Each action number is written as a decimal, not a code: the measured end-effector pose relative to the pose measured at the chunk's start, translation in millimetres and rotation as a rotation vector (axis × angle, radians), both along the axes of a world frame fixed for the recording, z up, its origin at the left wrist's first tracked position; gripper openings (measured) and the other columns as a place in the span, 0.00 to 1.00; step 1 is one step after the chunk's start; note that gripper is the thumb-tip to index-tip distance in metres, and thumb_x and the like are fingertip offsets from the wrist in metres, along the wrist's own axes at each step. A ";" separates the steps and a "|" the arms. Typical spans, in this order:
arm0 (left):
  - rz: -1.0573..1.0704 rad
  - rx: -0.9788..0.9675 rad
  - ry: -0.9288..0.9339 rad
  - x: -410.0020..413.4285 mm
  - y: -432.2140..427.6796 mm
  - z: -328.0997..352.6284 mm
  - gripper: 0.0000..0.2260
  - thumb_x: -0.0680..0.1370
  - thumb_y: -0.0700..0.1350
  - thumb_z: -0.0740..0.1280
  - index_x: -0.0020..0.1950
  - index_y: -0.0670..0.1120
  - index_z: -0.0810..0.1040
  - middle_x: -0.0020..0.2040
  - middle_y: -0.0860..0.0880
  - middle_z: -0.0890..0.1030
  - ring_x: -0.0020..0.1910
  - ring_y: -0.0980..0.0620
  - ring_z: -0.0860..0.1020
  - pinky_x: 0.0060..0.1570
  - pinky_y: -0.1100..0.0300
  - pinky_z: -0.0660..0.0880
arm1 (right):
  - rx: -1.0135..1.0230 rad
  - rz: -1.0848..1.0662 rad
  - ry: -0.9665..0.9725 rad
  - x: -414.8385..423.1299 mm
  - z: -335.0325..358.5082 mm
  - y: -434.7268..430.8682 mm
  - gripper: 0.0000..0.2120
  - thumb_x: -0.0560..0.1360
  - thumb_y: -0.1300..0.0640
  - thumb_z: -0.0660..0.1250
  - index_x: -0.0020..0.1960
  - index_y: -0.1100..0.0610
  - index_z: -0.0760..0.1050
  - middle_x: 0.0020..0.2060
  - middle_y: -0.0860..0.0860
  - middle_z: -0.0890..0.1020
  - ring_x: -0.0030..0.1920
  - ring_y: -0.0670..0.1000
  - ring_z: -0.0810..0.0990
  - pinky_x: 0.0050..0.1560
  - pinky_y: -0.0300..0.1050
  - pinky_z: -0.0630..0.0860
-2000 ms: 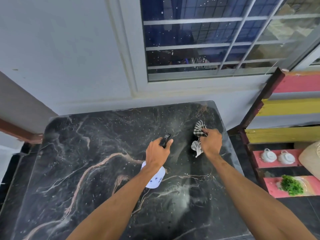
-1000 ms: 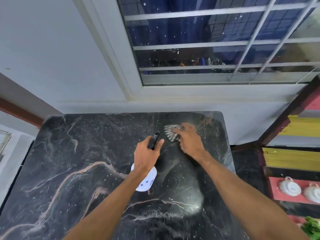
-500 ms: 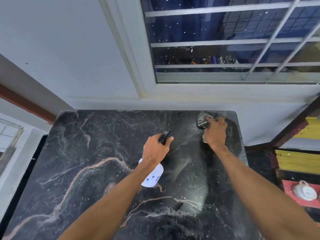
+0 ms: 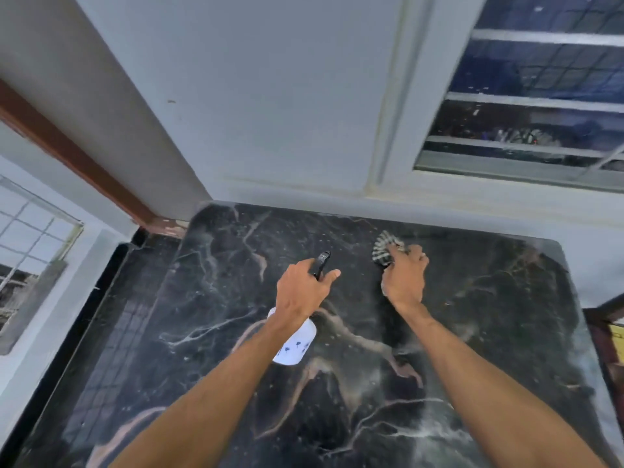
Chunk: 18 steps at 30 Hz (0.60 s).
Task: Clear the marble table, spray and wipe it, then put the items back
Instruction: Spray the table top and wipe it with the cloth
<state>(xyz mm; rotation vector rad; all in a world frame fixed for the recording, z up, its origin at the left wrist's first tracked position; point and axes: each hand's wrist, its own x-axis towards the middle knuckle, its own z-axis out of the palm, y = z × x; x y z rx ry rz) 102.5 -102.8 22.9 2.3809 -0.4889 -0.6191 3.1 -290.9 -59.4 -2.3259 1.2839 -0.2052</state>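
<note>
The left hand (image 4: 304, 292) has its fingers wrapped round the spray bottle (image 4: 294, 344) at its neck, over the marble surface (image 4: 202, 332). Just right of the bottle and beyond it, the right hand (image 4: 405, 282) seems to bunch the striped cloth (image 4: 383, 248) under curled fingers. On wet stone, a hard sweep could skid into the bottle.

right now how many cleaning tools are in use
2: spray bottle in the left hand, above mid-table; black-and-white cloth under the right hand, near the marble table's far edge.

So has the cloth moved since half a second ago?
Yes. The cloth in the right hand slid left, away from the far right corner of the table.
</note>
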 end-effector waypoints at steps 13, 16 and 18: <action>0.087 0.010 -0.022 116.3 160.5 1.8 0.18 0.77 0.61 0.73 0.43 0.45 0.79 0.38 0.49 0.84 0.41 0.44 0.82 0.47 0.51 0.79 | 0.081 0.255 -0.076 161.6 1.9 138.4 0.21 0.76 0.68 0.61 0.63 0.53 0.79 0.62 0.56 0.69 0.63 0.61 0.67 0.56 0.55 0.74; 0.172 -0.028 -0.013 129.2 183.0 0.1 0.17 0.79 0.59 0.71 0.47 0.44 0.83 0.40 0.47 0.85 0.44 0.43 0.83 0.48 0.51 0.79 | 0.067 0.064 -0.013 187.6 8.1 152.1 0.20 0.76 0.68 0.62 0.65 0.54 0.77 0.66 0.59 0.66 0.66 0.63 0.64 0.53 0.59 0.77; 0.195 -0.017 -0.020 135.6 193.2 0.2 0.17 0.79 0.59 0.70 0.45 0.44 0.82 0.41 0.46 0.85 0.45 0.42 0.83 0.48 0.51 0.78 | 0.027 0.229 0.007 199.4 6.5 183.4 0.22 0.75 0.69 0.61 0.65 0.53 0.77 0.65 0.59 0.67 0.66 0.64 0.64 0.54 0.61 0.78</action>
